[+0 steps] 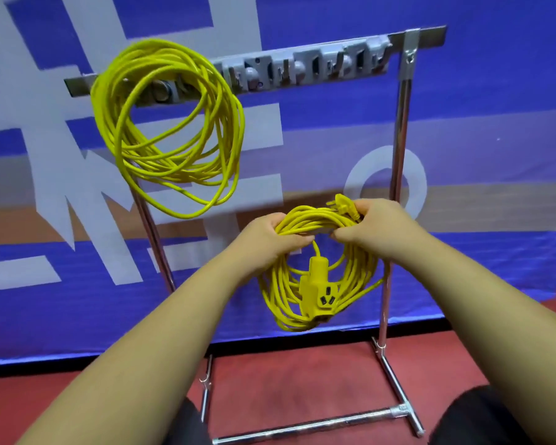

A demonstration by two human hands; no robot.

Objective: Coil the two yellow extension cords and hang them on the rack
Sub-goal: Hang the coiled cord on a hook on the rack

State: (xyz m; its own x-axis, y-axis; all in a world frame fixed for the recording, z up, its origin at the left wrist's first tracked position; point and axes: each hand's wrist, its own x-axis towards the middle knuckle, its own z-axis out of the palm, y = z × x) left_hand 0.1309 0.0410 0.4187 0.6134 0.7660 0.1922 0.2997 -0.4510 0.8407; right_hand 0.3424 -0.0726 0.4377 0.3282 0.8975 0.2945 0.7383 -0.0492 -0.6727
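Blue banner (463, 155) behind; left hand (267, 237), right hand (376, 226) both clenched round coiled cord (360, 271).

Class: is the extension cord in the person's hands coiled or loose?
Coiled: the held cord hangs in stacked loops, gripped at the top by left hand and right hand.

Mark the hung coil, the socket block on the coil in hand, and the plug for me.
hung coil (174, 175): head view, lower strands of the loop hanging from the rack.
socket block (318, 290): head view, yellow body above the slots.
plug (345, 205): head view, yellow plug body beside the right hand.
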